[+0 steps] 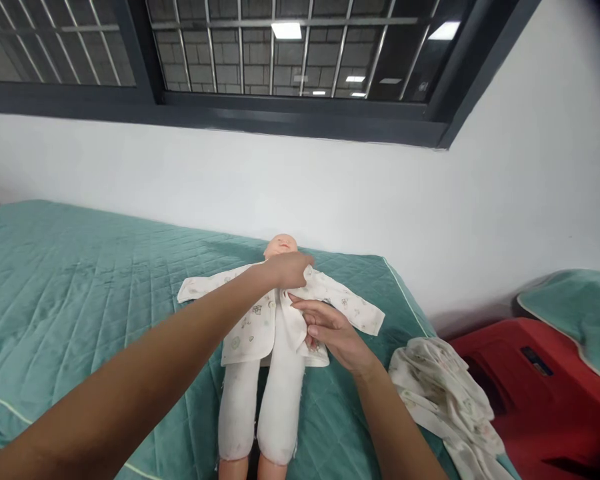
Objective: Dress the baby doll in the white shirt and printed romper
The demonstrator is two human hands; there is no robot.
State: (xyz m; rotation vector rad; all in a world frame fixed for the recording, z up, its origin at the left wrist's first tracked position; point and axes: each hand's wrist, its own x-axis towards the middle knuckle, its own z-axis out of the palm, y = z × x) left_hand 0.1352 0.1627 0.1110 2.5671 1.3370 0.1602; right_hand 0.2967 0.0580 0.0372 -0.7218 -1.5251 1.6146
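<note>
A baby doll lies on its back, head toward the wall, with white padded legs. Its white printed baby jacket has both sleeves spread out to the sides and its front partly parted. Reaching across the doll's chest, my left hand is closed on the jacket near the neck and the right-hand shoulder. Below it, my right hand has its thumb and fingers around the edge of the right-hand front flap, which is folded back. The forearm of my left arm covers part of the chest.
A green quilted cover spreads beneath the doll. Crumpled white printed clothes lie at the right edge, beside a red plastic chair or stool with a green cloth on it. Behind are a white wall and a barred window.
</note>
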